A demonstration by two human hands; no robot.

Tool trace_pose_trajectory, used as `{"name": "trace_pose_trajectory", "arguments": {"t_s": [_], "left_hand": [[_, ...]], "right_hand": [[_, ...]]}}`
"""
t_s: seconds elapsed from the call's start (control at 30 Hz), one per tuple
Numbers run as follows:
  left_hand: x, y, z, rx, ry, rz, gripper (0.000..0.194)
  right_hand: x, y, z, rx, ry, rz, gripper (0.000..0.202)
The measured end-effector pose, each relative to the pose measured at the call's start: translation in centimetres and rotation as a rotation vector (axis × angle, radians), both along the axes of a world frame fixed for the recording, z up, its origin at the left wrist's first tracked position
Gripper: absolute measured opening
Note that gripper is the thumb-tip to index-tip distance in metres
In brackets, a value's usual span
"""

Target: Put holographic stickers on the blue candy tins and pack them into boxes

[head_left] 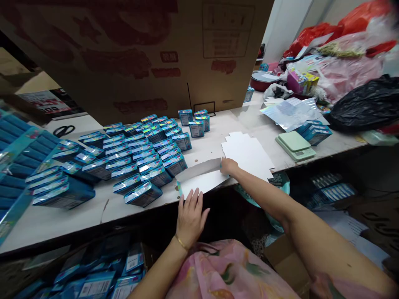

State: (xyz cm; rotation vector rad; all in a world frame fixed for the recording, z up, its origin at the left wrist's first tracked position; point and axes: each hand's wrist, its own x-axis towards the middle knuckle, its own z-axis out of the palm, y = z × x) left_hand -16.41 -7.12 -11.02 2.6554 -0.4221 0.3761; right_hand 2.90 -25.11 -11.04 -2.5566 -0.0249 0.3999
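A partly folded white paper box [202, 182] lies at the table's front edge, its back wall standing up. My left hand [190, 214] rests its outstretched fingers on the near edge of this box, and a gold bangle circles the wrist. At the box's right end, my right hand [230, 167] has its fingers closed on the raised end wall. Flat white cardboard blanks [247, 153] lie just to the right, partly behind my right forearm. Rows of small blue boxes [145, 153] stand close by on the left.
A large cardboard carton [134, 62] rises behind the rows. Scissors [64, 131] lie at the left, near a display of blue packs [18, 166]. On the right are a pale green scale [294, 146], silvery sheets [291, 114] and a black bag [368, 106]. More blue packs [96, 284] sit below the table.
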Motion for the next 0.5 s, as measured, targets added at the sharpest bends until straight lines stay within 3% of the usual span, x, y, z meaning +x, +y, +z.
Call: {"name": "trace_pose_trajectory", "arguments": {"t_s": [0.13,0.23,0.3,0.37,0.5], "left_hand": [[3.8,1.0,-3.1,0.142,-0.021,-0.019,0.044],[5.7,2.1,-3.8,0.205,-0.014,-0.038,0.036],[6.1,2.4,-3.6,0.265,0.009,-0.034,0.033],[6.2,2.4,-3.4,0.318,0.055,-0.045,0.029],[6.3,1.7,-2.9,0.354,0.137,-0.062,0.026]], "right_hand": [[-2.1,-0.6,1.9,-0.073,-0.065,0.005,0.031],[-5.7,-0.2,2.8,-0.067,-0.268,0.181,0.039],[-8.1,0.5,2.1,-0.130,-0.454,0.472,0.041],[-9.8,1.2,0.6,-0.257,-0.529,0.632,0.031],[-9.6,1.9,-2.0,-0.380,-0.504,0.657,0.014]]}}
